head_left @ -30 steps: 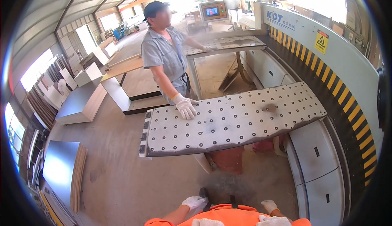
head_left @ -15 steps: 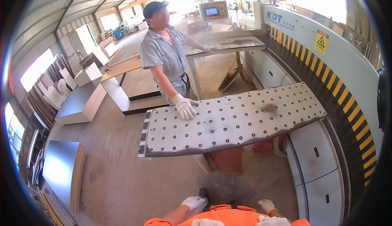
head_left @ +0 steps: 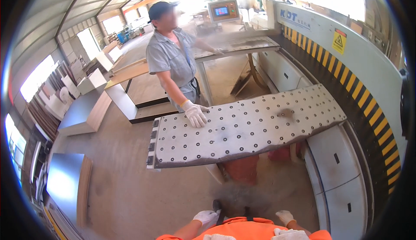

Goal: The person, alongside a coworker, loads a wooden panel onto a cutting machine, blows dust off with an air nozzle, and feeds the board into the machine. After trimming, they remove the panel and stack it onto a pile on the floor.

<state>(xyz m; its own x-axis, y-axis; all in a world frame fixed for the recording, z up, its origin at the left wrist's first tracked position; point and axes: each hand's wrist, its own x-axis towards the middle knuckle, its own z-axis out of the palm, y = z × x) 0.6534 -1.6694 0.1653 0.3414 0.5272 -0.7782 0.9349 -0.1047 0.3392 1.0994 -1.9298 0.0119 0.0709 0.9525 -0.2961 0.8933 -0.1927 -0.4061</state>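
Note:
My left hand (head_left: pixel 205 216), in a white glove, hangs low beside my orange top (head_left: pixel 247 230). Its fingers look loosely extended, and nothing shows in it. On the other side hangs my right hand (head_left: pixel 284 217), also gloved, its fingers loosely apart with nothing visible in them. Both are apart from the pale machine table (head_left: pixel 242 131) ahead, which is dotted with dark round inserts. Across that table, a co-worker (head_left: pixel 173 58) in grey rests one gloved hand (head_left: pixel 196 114) on its left end; the co-worker's other hand touches a farther, similar table (head_left: pixel 242 45).
A long machine beam (head_left: pixel 342 36) with a yellow-black striped guard (head_left: pixel 346 82) runs along the right. A control screen (head_left: pixel 223 11) stands at the back. Stacked panels (head_left: pixel 67 183) lie on the left floor. Below the near table is a reddish sack-like thing (head_left: pixel 242 170).
The view has shifted very slightly. My hands stay low at my sides, and the co-worker's hands remain on the two tables.

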